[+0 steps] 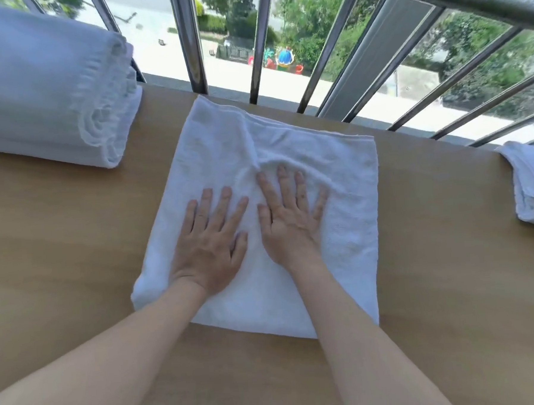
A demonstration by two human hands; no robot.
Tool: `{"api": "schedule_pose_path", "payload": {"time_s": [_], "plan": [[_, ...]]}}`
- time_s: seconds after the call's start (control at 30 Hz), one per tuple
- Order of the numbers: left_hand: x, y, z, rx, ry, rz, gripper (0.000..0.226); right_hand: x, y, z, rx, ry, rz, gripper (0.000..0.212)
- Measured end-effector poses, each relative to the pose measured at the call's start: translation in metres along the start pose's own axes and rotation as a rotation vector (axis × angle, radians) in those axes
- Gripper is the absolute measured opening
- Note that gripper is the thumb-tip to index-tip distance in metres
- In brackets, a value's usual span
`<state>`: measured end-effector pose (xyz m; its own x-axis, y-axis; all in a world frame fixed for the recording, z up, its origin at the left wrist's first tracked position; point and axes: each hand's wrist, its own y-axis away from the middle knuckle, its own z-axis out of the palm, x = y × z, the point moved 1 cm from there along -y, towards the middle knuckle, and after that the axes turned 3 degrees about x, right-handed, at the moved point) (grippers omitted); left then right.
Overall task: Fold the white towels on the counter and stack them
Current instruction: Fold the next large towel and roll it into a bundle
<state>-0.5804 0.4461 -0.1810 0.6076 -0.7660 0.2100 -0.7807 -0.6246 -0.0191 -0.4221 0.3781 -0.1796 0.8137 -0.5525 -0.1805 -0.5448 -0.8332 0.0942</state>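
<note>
Both hands lie flat on the folded towel [345,247] in the head view, palms down with the fingers straight and spread. The left hand [210,245] rests on the towel's near-left part, its wrist crossing the left edge close to the near corner. The right hand [291,215] sits just beside it and a little farther from the person, close to the towel's middle; its fingertips reach a ridge of wrinkles that runs across the cloth. The two hands are close, thumbs nearly touching but apart. Neither hand grips the cloth.

That towel is a rough square, lying in the middle of the wooden counter [60,244], with its far edge near the counter's back rim. A layered hem shows along the far side.

On the counter's far left stands a stack of folded towels [46,90], well apart from the hands. At the right edge another white towel [531,188] lies partly out of frame. Behind the counter rise metal railing bars [195,35], and through them show trees [305,17] and a pale paved street below.
</note>
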Motion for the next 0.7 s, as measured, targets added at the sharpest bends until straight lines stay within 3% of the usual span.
{"api": "schedule_pose_path", "payload": {"time_s": [0.33,0.7], "plan": [[0.000,-0.003,-0.002,0.020,0.000,-0.046,0.064,0.063,-0.066,-0.017,0.027,-0.057,0.107,0.060],[0.002,-0.005,-0.003,0.021,-0.019,-0.047,0.065,0.138,-0.058,-0.032,0.033,-0.130,0.488,0.062]]}}
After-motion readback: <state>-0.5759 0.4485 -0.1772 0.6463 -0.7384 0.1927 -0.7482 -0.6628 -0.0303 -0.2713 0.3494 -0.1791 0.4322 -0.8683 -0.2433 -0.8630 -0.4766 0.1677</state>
